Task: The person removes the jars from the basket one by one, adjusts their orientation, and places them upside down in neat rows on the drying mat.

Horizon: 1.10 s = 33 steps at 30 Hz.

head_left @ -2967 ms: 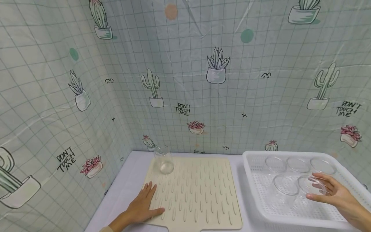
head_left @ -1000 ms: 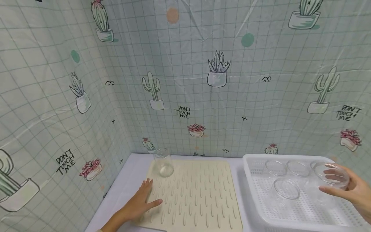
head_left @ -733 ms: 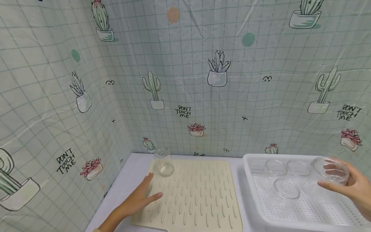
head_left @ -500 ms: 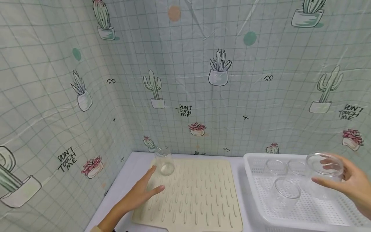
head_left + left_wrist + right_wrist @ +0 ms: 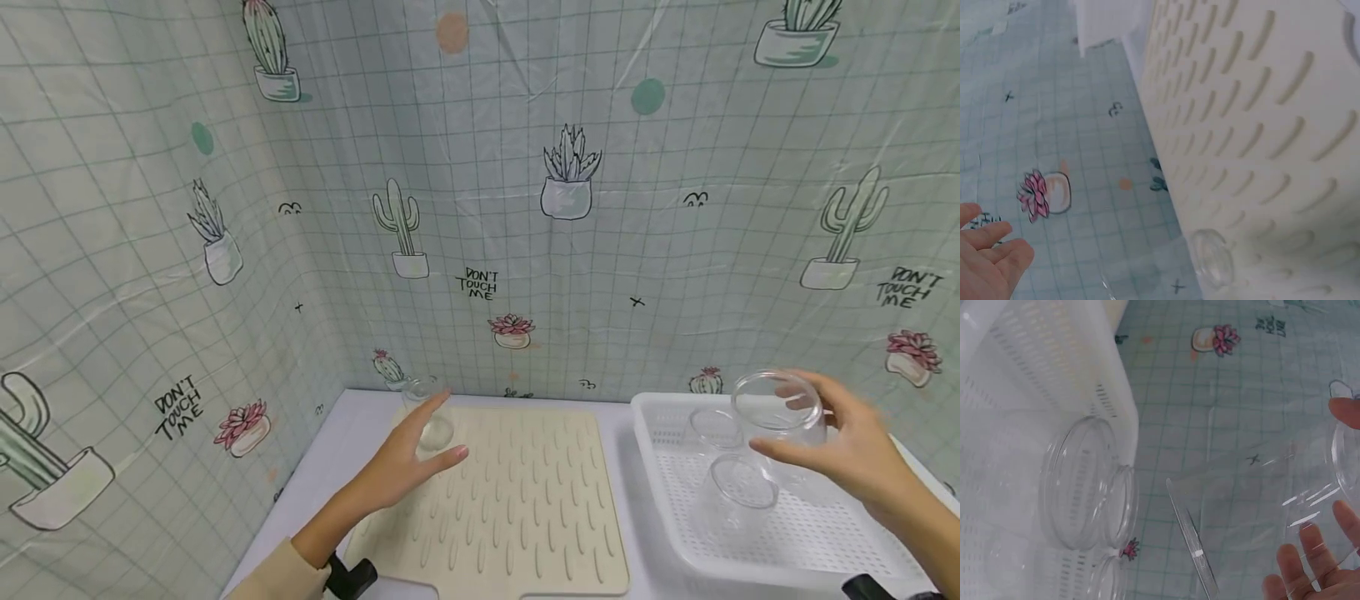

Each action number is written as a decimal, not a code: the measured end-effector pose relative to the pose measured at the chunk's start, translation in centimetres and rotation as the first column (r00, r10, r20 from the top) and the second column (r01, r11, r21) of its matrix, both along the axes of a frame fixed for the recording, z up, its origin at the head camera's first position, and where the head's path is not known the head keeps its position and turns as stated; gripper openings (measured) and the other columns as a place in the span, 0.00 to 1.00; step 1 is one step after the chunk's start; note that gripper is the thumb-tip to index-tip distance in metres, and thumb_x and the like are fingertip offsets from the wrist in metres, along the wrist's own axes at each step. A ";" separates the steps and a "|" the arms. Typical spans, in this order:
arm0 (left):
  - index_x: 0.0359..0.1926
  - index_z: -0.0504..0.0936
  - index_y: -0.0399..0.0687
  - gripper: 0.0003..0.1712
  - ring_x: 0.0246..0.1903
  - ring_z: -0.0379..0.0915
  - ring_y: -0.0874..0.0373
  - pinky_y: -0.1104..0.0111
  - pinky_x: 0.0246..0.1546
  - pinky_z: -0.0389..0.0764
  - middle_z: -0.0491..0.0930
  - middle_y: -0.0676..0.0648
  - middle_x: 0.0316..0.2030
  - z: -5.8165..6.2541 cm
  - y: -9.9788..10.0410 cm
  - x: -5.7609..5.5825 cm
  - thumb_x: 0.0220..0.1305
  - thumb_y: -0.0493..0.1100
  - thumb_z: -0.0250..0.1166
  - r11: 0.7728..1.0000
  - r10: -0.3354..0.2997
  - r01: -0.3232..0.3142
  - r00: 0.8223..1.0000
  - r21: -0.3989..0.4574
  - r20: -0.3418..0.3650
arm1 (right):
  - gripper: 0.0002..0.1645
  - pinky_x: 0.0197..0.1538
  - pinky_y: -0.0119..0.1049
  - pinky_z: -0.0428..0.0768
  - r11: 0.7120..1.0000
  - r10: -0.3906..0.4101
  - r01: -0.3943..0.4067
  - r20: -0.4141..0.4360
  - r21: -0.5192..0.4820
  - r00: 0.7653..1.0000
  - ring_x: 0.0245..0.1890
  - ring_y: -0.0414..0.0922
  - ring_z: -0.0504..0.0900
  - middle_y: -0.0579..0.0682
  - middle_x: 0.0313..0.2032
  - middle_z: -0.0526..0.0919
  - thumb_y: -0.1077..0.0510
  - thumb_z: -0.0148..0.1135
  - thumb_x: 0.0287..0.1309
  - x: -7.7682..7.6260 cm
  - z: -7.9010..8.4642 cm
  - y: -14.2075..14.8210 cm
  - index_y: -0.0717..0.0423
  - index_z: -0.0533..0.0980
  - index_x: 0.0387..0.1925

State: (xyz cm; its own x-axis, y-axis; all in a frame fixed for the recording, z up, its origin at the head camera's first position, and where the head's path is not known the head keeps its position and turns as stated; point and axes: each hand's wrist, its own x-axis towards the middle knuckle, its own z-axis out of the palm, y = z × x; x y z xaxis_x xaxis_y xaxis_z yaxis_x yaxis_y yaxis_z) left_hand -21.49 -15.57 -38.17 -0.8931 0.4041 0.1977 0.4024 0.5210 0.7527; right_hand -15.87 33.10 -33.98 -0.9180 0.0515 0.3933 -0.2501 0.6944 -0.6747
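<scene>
My right hand (image 5: pixel 847 429) grips a clear drinking glass (image 5: pixel 780 412) around its side, mouth up, above the white basket (image 5: pixel 795 572). In the right wrist view the fingers curve round the clear wall of this held glass (image 5: pixel 1260 494). Below it in the basket stand more clear glasses (image 5: pixel 738 504), some hidden behind the held one. My left hand (image 5: pixel 401 462) hovers over the beige ridged mat (image 5: pixel 525 508), fingers straight and thumb apart, with nothing in it. Just behind that hand another clear glass (image 5: pixel 436 433) stands at the mat's back left corner, partly covered by the fingers.
A white tabletop (image 5: pixel 300 500) lies under the mat and basket. Printed grid curtains (image 5: pixel 480 167) close off the back and left sides. A dark wrist strap with a camera (image 5: pixel 351 577) sits on the left wrist.
My right hand has taken hold of a glass, lifted it and carried it left over the basket. The left hand has risen off the mat and moved right and forward, towards the standing glass.
</scene>
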 end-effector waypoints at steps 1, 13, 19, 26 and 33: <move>0.70 0.48 0.66 0.46 0.67 0.41 0.63 0.50 0.63 0.52 0.48 0.61 0.68 0.2 0.3 -0.1 0.56 0.65 0.59 1.000 -0.002 0.002 1.000 -0.002 0.005 | 0.49 0.29 0.27 0.71 1.000 0.005 -0.005 0.001 0.002 1.000 0.36 0.31 0.70 0.39 0.47 0.70 0.59 0.77 0.36 0.0 0.1 -0.3 0.46 0.64 0.63; 0.71 0.46 0.64 0.48 0.67 0.43 0.61 0.49 0.61 0.56 0.46 0.63 0.68 1.7 4.4 -0.7 0.55 0.69 0.58 0.997 -0.068 0.066 0.996 -0.036 -0.060 | 0.50 0.37 0.27 0.64 0.997 0.052 -0.045 -0.117 0.062 0.992 0.40 0.36 0.64 0.49 0.47 0.67 0.58 0.81 0.25 -1.2 0.8 -4.5 0.53 0.68 0.58; 0.70 0.45 0.70 0.45 0.64 0.54 0.55 0.55 0.58 0.64 0.48 0.62 0.68 2.7 6.6 -0.7 0.56 0.66 0.58 0.990 -0.133 0.135 0.990 0.027 -0.050 | 0.51 0.37 0.28 0.64 0.994 0.055 -0.040 -0.152 0.098 0.987 0.42 0.40 0.63 0.50 0.46 0.68 0.55 0.83 0.22 -1.6 0.9 -6.4 0.52 0.69 0.56; 0.69 0.48 0.71 0.46 0.63 0.56 0.62 0.67 0.58 0.65 0.50 0.63 0.66 3.7 9.4 -0.6 0.54 0.65 0.62 0.977 -0.172 0.172 0.985 0.128 -0.014 | 0.52 0.43 0.47 0.58 0.988 0.104 -0.071 -0.258 0.134 0.960 0.44 0.47 0.63 0.51 0.44 0.70 0.59 0.83 0.15 -2.2 0.8 -8.8 0.55 0.71 0.54; 0.68 0.49 0.71 0.45 0.60 0.59 0.62 0.70 0.56 0.67 0.53 0.60 0.66 3.9 11.9 -0.4 0.53 0.64 0.63 0.959 -0.205 0.202 0.979 0.198 -0.003 | 0.51 0.42 0.50 0.54 0.983 0.132 -0.087 -0.290 0.163 0.948 0.45 0.51 0.64 0.51 0.44 0.70 0.60 0.82 0.14 -2.9 0.3 -10.9 0.54 0.72 0.52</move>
